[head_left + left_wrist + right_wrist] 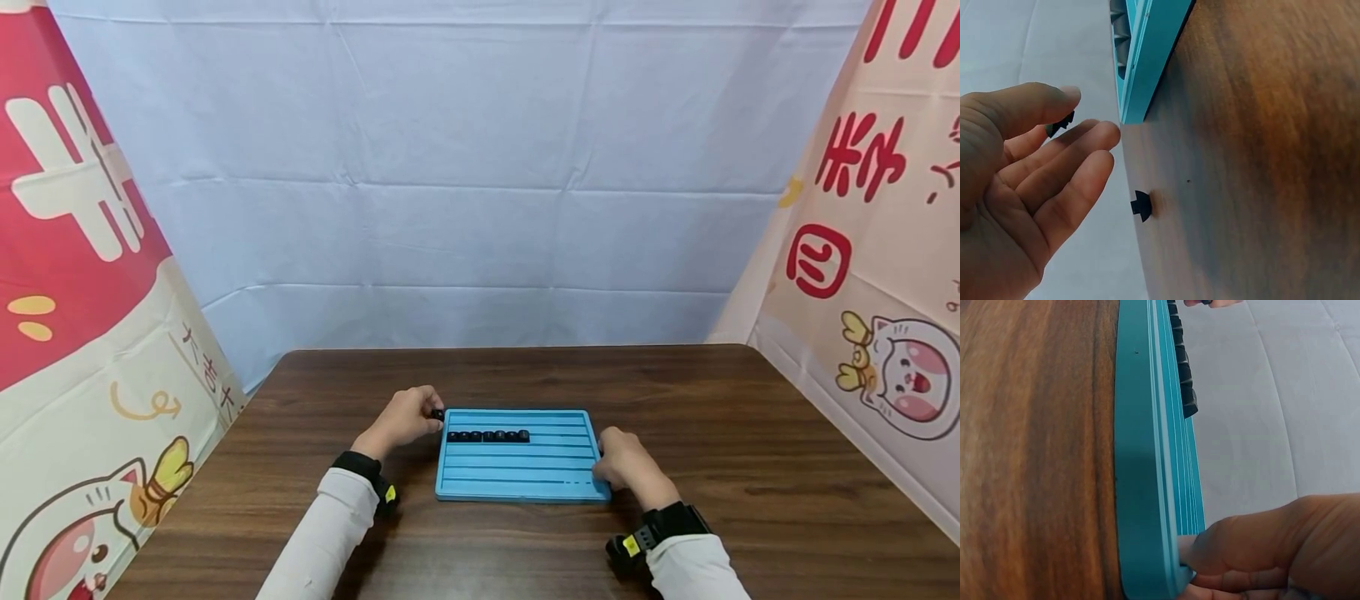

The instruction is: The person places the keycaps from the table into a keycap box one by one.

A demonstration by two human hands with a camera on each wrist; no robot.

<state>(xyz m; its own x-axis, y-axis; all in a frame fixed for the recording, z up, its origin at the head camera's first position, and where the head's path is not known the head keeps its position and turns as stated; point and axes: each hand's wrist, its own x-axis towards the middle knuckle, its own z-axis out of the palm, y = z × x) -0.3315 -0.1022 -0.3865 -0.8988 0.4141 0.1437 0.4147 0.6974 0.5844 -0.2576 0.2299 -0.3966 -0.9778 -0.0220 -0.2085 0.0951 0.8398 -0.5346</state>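
Observation:
A light-blue grooved board [517, 471] lies on the table, and a row of small black blocks [487, 437] sits in one of its upper grooves, starting at the left. Just off the board's top left corner, my left hand [401, 419] pinches another small black block [1060, 124] between thumb and fingers. In the left wrist view, a loose black piece [1142, 206] with a narrow tab rests on the table below the fingers. My right hand [628, 462] holds the board's right edge near the lower corner, its thumb [1229, 547] on the rim.
The brown wood-grain table [360, 367] extends around the board on all sides. A pale blue cloth [450, 208] hangs behind it. Printed cloths with cartoon figures stand on the left [150, 400] and the right [862, 275].

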